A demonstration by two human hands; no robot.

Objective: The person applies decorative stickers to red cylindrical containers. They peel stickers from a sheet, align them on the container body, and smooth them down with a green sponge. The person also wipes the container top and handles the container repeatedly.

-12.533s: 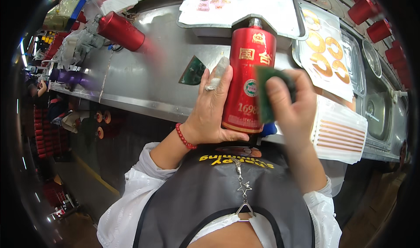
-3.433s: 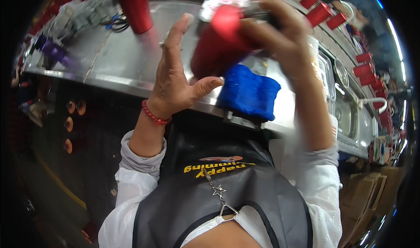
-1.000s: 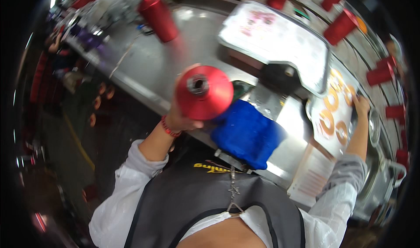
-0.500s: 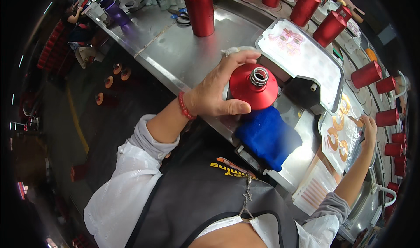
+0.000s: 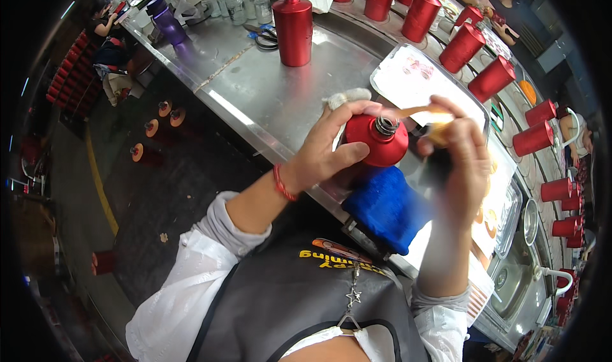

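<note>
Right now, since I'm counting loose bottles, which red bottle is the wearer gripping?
The red bottle in the left hand, its open neck toward the camera, nearest the blue cloth. The wearer grips no other red bottle.

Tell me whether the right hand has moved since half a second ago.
Yes: judged against the blue cushion, the right hand has come left, from the sheet of gold rings to beside the held red bottle.

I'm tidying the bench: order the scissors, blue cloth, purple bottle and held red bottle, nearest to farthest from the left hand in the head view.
1. Red bottle, in the left hand.
2. Blue cloth, lower right.
3. Scissors, upper left.
4. Purple bottle, farther upper left.
</note>
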